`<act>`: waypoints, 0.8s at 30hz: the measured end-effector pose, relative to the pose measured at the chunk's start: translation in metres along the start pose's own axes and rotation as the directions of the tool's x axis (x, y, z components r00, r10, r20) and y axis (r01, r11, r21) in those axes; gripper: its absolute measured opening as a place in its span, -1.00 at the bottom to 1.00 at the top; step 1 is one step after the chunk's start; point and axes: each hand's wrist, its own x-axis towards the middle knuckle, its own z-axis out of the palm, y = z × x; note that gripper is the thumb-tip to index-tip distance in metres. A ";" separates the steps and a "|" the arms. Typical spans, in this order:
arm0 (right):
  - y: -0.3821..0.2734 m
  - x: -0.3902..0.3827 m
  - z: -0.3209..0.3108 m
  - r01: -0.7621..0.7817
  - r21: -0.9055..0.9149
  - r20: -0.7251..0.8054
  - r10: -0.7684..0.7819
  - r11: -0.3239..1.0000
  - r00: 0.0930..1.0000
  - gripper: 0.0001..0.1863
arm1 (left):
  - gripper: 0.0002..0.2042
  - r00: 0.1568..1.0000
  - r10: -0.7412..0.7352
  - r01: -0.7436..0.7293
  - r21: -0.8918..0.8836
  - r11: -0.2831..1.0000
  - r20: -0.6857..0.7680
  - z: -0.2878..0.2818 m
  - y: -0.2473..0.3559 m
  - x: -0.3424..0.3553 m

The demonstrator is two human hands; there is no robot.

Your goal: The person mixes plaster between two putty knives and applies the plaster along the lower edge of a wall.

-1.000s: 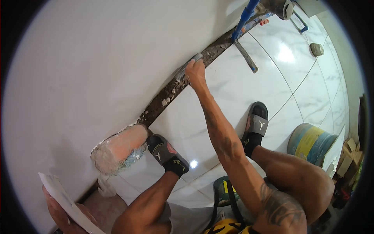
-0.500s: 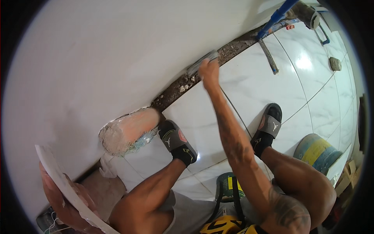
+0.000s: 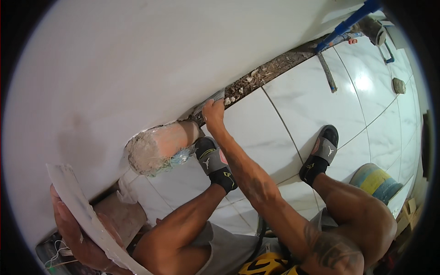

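Head view: grips a grey blade (image 3: 217, 95) in the right hand (image 3: 214, 113), fingers clenched about its near side, exact finger placement hidden by the back of the hand. Holds the blade flat and low against the foot of the white wall (image 3: 137, 59), over the lower-left stretch of a dark gap (image 3: 284, 63) between wall and floor (image 3: 256, 128). Grasps a white board (image 3: 69, 185) in the left hand (image 3: 68, 224) at the lower left, well apart from the blade, with the board tilted, seen nearly edge-on and smeared along its border.

Just right of the right hand, inside the gap: pale crumbs (image 3: 231, 99) on rough brown fill. Just below the gap's left end: a rounded stump (image 3: 169, 141), orange on one side and crusted grey on the other, set against the wall. Beside the stump: the left sandal (image 3: 208, 153). Farther right on the tiles: the right sandal (image 3: 326, 145).

At the gap's upper right: a blue pipe (image 3: 346, 28) slanting up, with a short grey pipe (image 3: 327, 73) lying near its base across the tiles. Near the right rim: a grey lump (image 3: 398, 85) on the tiles and, lower, a green bucket (image 3: 376, 183) with a yellow band, partly behind the right knee. Between the left knee and the wall: a crumpled clear scrap (image 3: 127, 191) beside a brown slab (image 3: 123, 213). At the bottom left corner: thin white cords (image 3: 57, 254), partly cut off by the dark rim.
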 end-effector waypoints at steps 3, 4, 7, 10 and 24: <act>-0.015 -0.046 0.013 0.344 -0.124 -0.062 -0.354 0.931 0.933 -0.56 | -0.56 1.000 0.010 -0.009 0.025 1.000 -0.010 -0.007 -0.002 0.001; -0.025 -0.057 0.017 0.270 -0.140 0.010 -0.271 0.953 0.962 -0.56 | -0.56 1.000 0.010 -0.010 0.034 0.999 -0.015 -0.010 -0.004 0.000; -0.039 -0.055 0.020 0.107 -0.218 0.017 -0.105 0.970 0.994 -0.66 | -0.56 1.000 -0.010 0.009 0.047 0.999 0.026 -0.007 -0.003 -0.006; -0.032 -0.062 0.025 0.082 -0.179 0.041 -0.076 0.980 0.996 -0.68 | -0.56 0.992 -0.052 0.043 0.078 0.996 0.113 -0.005 0.002 -0.012; 0.032 -0.023 0.019 0.077 -0.176 -0.048 -0.086 0.981 0.995 -0.70 | -0.56 0.973 -0.063 0.015 0.212 0.977 0.223 0.005 -0.009 -0.035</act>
